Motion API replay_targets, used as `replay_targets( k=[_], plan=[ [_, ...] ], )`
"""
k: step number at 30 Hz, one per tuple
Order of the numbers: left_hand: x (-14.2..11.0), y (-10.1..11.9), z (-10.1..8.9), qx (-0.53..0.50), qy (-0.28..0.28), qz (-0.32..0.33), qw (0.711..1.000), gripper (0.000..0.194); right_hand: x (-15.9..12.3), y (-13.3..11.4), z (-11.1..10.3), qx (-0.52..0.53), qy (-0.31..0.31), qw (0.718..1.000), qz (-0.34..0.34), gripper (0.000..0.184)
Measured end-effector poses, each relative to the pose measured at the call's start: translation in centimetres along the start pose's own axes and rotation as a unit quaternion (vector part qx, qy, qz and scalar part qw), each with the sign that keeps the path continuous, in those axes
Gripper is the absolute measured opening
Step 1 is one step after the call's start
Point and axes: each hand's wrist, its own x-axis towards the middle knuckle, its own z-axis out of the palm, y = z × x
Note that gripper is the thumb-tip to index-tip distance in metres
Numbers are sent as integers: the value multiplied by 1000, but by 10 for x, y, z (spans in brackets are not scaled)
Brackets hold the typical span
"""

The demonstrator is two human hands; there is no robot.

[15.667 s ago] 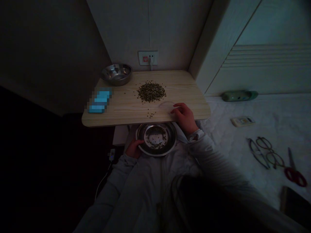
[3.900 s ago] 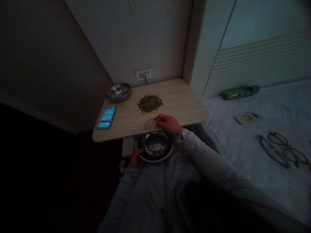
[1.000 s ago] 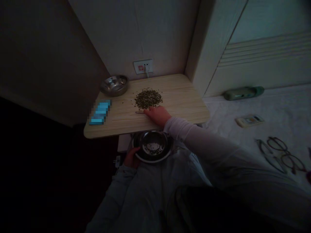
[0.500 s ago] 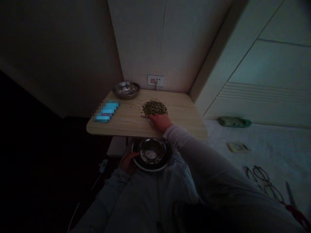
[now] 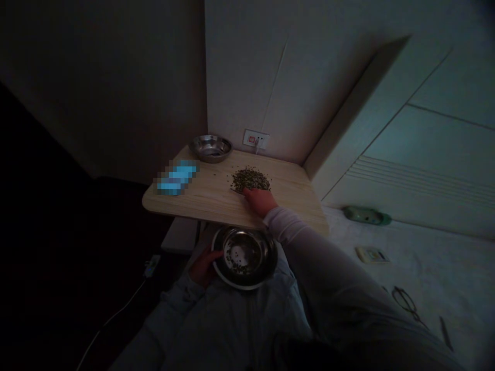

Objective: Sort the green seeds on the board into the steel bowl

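Observation:
A pile of small dark green beans (image 5: 250, 179) lies on a light wooden table (image 5: 216, 198). My right hand (image 5: 260, 200) rests on the table at the pile's near edge, fingers closed on a small clear flat scraper (image 5: 236, 191) that touches the beans. My left hand (image 5: 203, 266) grips the left rim of a steel bowl (image 5: 244, 256) held in my lap just below the table edge. A few beans lie in that bowl.
A second steel bowl (image 5: 211, 148) stands at the table's far left corner, a blurred blue object (image 5: 177, 176) near the left edge. A wall socket (image 5: 256, 139) with a plug is behind. On the bed at right lie a green object (image 5: 366, 215), a remote (image 5: 372, 254) and glasses (image 5: 406, 300).
My right hand has gone from the table's near edge forward to the bean pile with the scraper. The view has tilted up and swung. My left hand keeps the bowl.

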Motion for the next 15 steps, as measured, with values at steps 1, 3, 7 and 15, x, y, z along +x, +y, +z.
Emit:
replay_targets(
  k=[1, 3, 7, 15],
  plan=[
    [-1, 0, 0, 0, -5, -3, 1000, 50, 0, 0, 0, -1, -1, 1000, 1, 31],
    [-1, 0, 0, 0, -14, 0, 1000, 53, 0, -1, 0, -1, -3, 1000, 3, 31],
    [-2, -1, 0, 3, -38, 18, 999, 58, -1, -1, -2, 0, -10, 1000, 4, 32],
    [-2, -2, -3, 17, -55, 6, 998, 54, 0, 0, -2, 11, -11, 1000, 4, 34]
  ],
)
